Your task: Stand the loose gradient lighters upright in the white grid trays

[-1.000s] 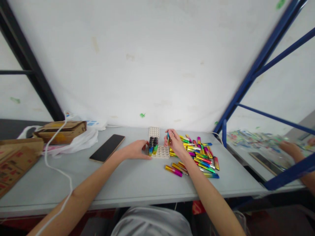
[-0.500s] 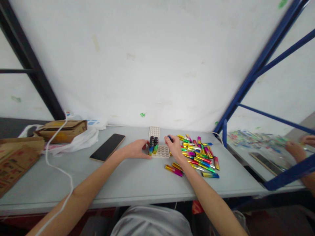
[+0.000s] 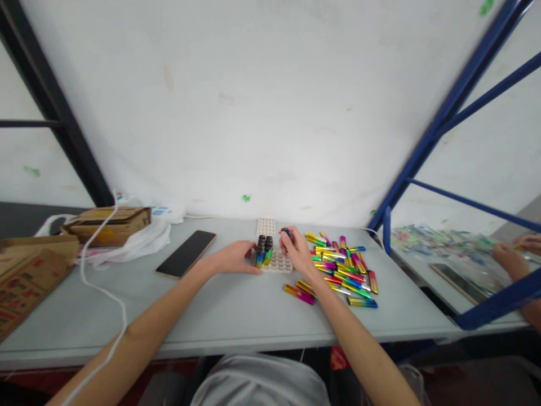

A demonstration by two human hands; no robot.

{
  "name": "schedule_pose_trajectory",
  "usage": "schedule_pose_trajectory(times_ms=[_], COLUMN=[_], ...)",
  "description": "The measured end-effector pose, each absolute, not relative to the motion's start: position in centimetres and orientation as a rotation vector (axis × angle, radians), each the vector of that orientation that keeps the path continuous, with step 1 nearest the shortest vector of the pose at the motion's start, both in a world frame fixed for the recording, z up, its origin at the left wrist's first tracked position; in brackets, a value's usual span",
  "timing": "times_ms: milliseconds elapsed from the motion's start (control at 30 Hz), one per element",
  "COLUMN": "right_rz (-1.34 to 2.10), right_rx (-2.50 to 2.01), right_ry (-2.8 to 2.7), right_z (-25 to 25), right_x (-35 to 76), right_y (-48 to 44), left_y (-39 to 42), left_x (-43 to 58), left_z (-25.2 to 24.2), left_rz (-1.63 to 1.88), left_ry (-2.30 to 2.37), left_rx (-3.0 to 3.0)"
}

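Observation:
My left hand (image 3: 233, 257) curves around the left end of a white tray (image 3: 282, 261) with a grid of round pockets, thumb at its front and fingers behind. Upright in the tray's left columns stand several shiny tubes (image 3: 264, 251) with dark tops and blue, green and yellow sides. Above the right part of the tray, my right hand (image 3: 296, 248) is closed on a tube (image 3: 285, 231) whose dark blue end shows; the fingers hide the rest. To the right lies a loose pile of shiny multicoloured tubes (image 3: 338, 268).
A second white tray (image 3: 266, 226) lies behind, near the wall. To the left are a phone-like black slab (image 3: 186, 254), a plastic bag (image 3: 146, 239) and cardboard boxes (image 3: 105, 225). A white cable (image 3: 122, 307) crosses the left side. A blue metal frame (image 3: 406, 169) stands right.
My right hand has moved slightly left and up with the dark-ended tube, from beside the pile to over the tray. The left hand stays at the tray's left end.

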State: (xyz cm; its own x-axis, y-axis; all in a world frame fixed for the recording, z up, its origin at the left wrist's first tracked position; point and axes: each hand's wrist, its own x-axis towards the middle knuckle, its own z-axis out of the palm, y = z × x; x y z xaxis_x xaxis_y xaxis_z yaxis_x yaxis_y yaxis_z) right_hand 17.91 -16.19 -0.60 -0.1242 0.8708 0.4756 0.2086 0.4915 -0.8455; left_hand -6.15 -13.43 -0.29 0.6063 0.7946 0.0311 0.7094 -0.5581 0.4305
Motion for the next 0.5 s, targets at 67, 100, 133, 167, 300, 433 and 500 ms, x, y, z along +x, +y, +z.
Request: schedule_pose_trajectory(times_ms=[67, 100, 133, 167, 300, 433, 500], right_rz=[0.819, 0.817, 0.783, 0.728, 0.575, 0.648, 0.675], right_rx=[-0.894, -0.882, -0.878, -0.877, -0.890, -0.901, -0.892], right_ry=[-1.654, -1.668, -1.688, -1.714, -1.861, -1.946, -1.967], right_z=[-0.1, 0.2, 0.5, 0.8, 1.2, 0.8, 0.7], right_x=[17.9, 17.8, 17.8, 17.8, 17.9, 18.3, 18.5], right_y=[-16.7, -17.0, -17.2, -17.5, -17.8, -17.6, -17.5], left_y=[-13.5, -13.6, -13.6, -13.6, -13.4, -13.2, -13.1], left_x=[-6.1, -6.1, -6.1, -6.1, -6.2, -6.3, -6.4], left_z=[-0.2, -0.2, -0.2, -0.2, -0.4, -0.7, -0.7], left_rz=[0.323, 0.326, 0.326, 0.326, 0.329, 0.343, 0.337], left_ry=[1.206, 1.207, 1.207, 1.205, 1.200, 1.186, 1.186], left_rx=[2.460, 2.462, 2.464, 2.465, 2.471, 2.472, 2.470])
